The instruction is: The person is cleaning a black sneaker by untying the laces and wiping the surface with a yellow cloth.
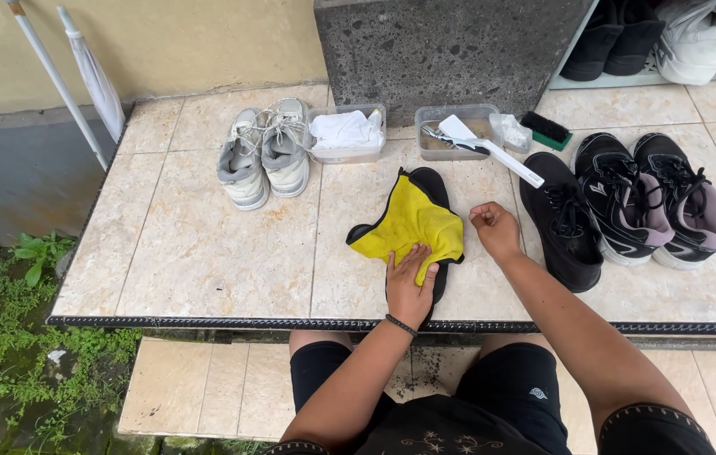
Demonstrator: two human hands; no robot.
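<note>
Beige tiles form a raised floor ledge (206, 253) whose front edge, trimmed with a dark strip, runs across the lower frame; bare tile lies open at centre left, with weeds and wet ground beyond the left edge. At upper centre, against a dark stone block (450, 50), sit two clear tubs: the left tub (348, 135) holds white cloth, the right tub (459, 133) holds a white-handled brush (493, 150) that sticks out toward the right. Grey sneakers (263, 152) stand left of them, black shoes (627, 202) at right. A black insole (434, 190) lies mid-frame, its long axis running from upper frame toward the person, under a yellow cloth (412, 223). The left hand (408, 282) presses flat and open on the cloth's near end. The right hand (495, 226), loosely curled and empty, rests just right of the insole.
</note>
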